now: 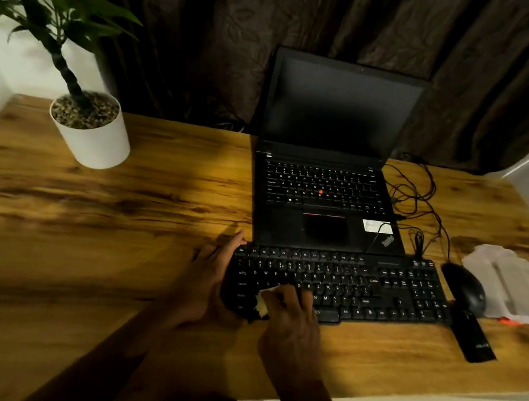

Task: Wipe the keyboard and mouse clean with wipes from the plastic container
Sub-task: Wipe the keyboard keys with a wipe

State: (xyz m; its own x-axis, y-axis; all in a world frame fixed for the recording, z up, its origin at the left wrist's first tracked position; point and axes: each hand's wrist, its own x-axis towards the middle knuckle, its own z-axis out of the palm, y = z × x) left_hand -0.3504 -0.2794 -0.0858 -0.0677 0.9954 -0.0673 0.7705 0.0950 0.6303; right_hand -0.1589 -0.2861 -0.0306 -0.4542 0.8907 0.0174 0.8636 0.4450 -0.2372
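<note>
Both forearms reach in from the near edge of the wooden desk (pixel 115 211). Largest item on it: a black laptop (pixel 326 175), open, screen dark, at the far right-centre. Just near of it lies the black keyboard (pixel 364 285), long axis left to right. Potted plant (pixel 90 131) at far left, well apart from the work. Plastic container (pixel 515 292) sits at the right edge, blurred; lid state not readable. Mouse (pixel 465 289) rests between keyboard and container, nothing touching it. Left hand (pixel 206 274) is curled around the keyboard's left end, steadying it. Right hand (pixel 294 312) is closed on a small crumpled wipe (pixel 262 302), pressed to the keys at the near-left corner. Judgement: a wipe has been taken and keyboard wiping is under way at its left end; whether the middle and right keys are done cannot be told. Mouse apparently still to be wiped.
</note>
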